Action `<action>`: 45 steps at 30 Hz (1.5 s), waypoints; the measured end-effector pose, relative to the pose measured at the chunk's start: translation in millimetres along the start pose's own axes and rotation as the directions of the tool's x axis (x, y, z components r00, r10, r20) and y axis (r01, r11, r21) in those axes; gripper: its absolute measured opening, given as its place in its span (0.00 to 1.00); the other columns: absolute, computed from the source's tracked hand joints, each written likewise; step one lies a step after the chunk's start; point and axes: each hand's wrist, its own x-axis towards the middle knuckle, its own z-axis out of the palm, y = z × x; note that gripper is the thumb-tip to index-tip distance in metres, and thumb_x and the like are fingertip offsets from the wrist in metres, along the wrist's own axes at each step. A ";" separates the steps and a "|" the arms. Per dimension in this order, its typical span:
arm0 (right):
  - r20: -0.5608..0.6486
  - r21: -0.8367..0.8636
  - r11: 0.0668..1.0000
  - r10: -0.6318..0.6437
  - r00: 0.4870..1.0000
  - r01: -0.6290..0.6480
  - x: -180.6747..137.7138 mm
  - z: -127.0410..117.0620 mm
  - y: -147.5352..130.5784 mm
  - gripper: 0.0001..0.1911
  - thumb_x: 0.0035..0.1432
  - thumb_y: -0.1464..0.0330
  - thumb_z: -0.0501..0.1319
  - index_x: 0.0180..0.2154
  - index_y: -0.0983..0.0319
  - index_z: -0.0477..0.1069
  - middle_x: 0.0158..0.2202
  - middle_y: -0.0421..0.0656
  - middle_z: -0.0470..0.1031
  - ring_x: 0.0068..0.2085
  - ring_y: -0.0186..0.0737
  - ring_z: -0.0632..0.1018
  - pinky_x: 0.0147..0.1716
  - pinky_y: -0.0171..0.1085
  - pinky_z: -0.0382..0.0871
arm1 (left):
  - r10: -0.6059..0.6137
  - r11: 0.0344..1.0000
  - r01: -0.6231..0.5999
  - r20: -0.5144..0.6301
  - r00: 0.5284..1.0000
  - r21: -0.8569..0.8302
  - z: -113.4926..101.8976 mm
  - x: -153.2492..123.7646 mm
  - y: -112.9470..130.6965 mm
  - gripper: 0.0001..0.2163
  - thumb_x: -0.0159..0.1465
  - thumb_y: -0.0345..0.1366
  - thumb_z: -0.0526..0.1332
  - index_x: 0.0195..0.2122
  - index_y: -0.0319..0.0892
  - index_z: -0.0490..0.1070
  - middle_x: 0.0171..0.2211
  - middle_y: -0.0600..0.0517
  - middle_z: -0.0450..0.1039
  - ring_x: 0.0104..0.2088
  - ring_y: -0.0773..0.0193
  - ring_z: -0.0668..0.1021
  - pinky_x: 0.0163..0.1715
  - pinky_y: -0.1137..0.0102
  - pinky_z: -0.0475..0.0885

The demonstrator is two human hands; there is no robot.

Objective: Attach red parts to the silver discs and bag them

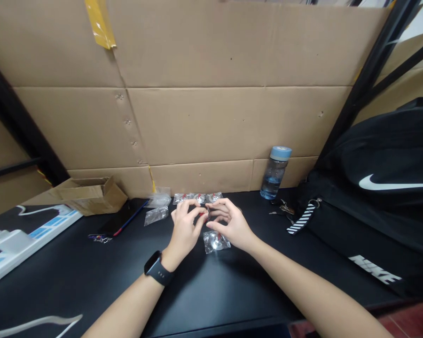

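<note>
My left hand point(188, 224), with a black watch point(158, 268) on its wrist, is closed in a pinch on a small thin piece point(208, 214) seen edge-on, with a bit of red beside it. From the other side my right hand point(232, 224) grips the same piece between thumb and fingers. Its exact kind cannot be made out. Just below the hands lies a clear plastic packet point(216, 241) holding a shiny round item with some red. Behind the fingers several similar packets point(199, 198) lie in a row.
Clear plastic bags point(157, 215) lie left of the hands, near a dark phone point(125, 218) and an open cardboard box point(88, 195). A white power strip point(31, 244) is at far left. A blue-capped bottle point(275, 172), keys point(285, 207) and a black backpack point(377, 202) stand or lie right.
</note>
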 end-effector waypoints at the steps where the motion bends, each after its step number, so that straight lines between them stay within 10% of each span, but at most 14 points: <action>1: 0.001 -0.022 1.000 -0.015 1.000 0.015 0.2 -0.4 -0.1 0.25 0.51 0.66 0.74 0.48 0.55 0.66 0.54 0.47 0.78 0.48 0.44 0.83 0.42 0.41 0.79 | 0.005 1.000 -0.005 0.007 1.000 0.013 0.9 -0.3 -0.6 0.06 0.70 0.37 0.60 0.40 0.48 0.77 0.48 0.47 0.72 0.53 0.51 0.71 0.50 0.55 0.64; 19: 0.040 -0.032 0.995 0.093 0.995 -0.092 0.3 -4.8 -8.6 0.21 0.55 0.59 0.72 0.43 0.58 0.65 0.41 0.43 0.79 0.36 0.39 0.82 0.37 0.38 0.77 | 0.191 0.981 -0.186 -0.119 0.974 0.052 -3.2 0.2 1.0 0.04 0.67 0.33 0.64 0.39 0.46 0.80 0.47 0.46 0.69 0.50 0.52 0.71 0.49 0.57 0.64; 32: 0.148 -0.432 0.885 -0.121 0.982 0.174 5.0 -15.8 -14.2 0.10 0.70 0.63 0.57 0.37 0.60 0.71 0.50 0.48 0.75 0.46 0.41 0.78 0.35 0.34 0.73 | 0.066 0.997 -0.069 -0.085 0.994 -0.023 1.6 -0.6 2.0 0.04 0.67 0.37 0.63 0.38 0.46 0.78 0.46 0.47 0.69 0.50 0.53 0.72 0.51 0.57 0.65; 45: 0.268 -0.656 0.682 -0.188 0.945 0.322 5.7 -28.1 -11.0 0.05 0.70 0.69 0.55 0.39 0.59 0.68 0.57 0.50 0.69 0.60 0.48 0.69 0.60 0.51 0.65 | 0.076 0.996 -0.059 0.276 0.958 -0.069 3.4 -0.4 -3.0 0.08 0.67 0.40 0.63 0.46 0.51 0.76 0.53 0.50 0.70 0.57 0.51 0.69 0.52 0.56 0.63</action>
